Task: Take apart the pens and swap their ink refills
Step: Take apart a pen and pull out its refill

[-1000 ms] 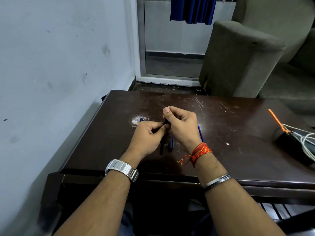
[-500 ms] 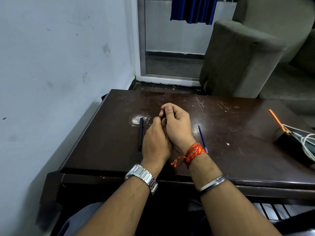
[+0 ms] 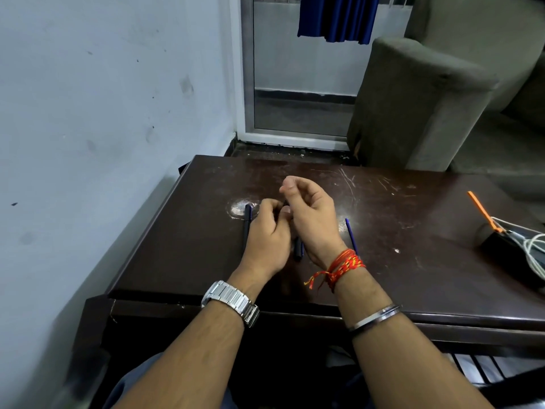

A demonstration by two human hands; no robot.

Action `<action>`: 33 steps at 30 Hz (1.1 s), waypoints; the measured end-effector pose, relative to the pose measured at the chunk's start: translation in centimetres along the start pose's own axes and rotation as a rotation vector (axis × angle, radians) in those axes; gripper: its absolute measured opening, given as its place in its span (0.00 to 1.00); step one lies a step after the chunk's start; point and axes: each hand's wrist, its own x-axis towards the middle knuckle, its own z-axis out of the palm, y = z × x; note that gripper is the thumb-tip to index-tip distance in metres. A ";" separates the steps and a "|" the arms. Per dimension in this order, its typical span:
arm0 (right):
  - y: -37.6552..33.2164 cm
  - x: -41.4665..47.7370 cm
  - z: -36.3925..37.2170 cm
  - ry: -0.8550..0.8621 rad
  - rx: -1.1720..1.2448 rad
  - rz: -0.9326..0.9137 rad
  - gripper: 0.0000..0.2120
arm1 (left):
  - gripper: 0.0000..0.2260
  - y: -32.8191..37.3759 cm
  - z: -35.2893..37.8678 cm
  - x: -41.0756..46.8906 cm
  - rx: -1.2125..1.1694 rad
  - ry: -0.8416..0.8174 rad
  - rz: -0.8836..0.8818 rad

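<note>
Both hands are up together over the middle of the dark brown table (image 3: 413,261), close enough that the knuckles nearly meet. The left hand (image 3: 267,240), with a metal watch (image 3: 233,301) on its wrist, has its fingers curled in tight around something small that I cannot make out from here. The right hand (image 3: 312,219), wearing a red thread band (image 3: 343,265) and a plain metal bangle (image 3: 374,317) further up the arm, has thumb and forefinger pinched together at the top, the other fingers bent loosely below; whether they clamp anything is hidden from me. Between the two wrists the lower end of a dark pen barrel (image 3: 298,250) shows, its upper part lost behind the hands, so I cannot tell which hand really holds it or whether it rests on the table. Just left of the left hand a second dark pen (image 3: 247,224) lies flat on the table, its far tip on a pale worn patch (image 3: 240,206) in the varnish. To the right of the right wrist a thin blue ink refill (image 3: 351,234) lies on the wood, apart from both hands. Far off at the right edge sit a black box (image 3: 498,249) with white cables (image 3: 533,252) and an orange stick (image 3: 480,211). A grey sofa (image 3: 427,98) stands beyond the table.
</note>
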 end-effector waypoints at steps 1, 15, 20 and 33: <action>0.2 0.0 0.0 0.033 -0.045 -0.030 0.07 | 0.06 0.0 0.0 0.0 -0.004 0.006 0.014; -0.1 -0.5 0.3 0.080 -0.082 -0.054 0.14 | 0.05 -0.4 -0.1 0.2 0.011 0.051 0.021; -0.3 -0.4 0.3 0.039 0.028 -0.042 0.12 | 0.04 -0.8 0.0 0.2 -0.019 0.044 0.035; 0.3 -0.2 0.2 0.070 -0.056 -0.043 0.10 | 0.03 -0.7 -0.2 0.3 0.015 0.074 0.018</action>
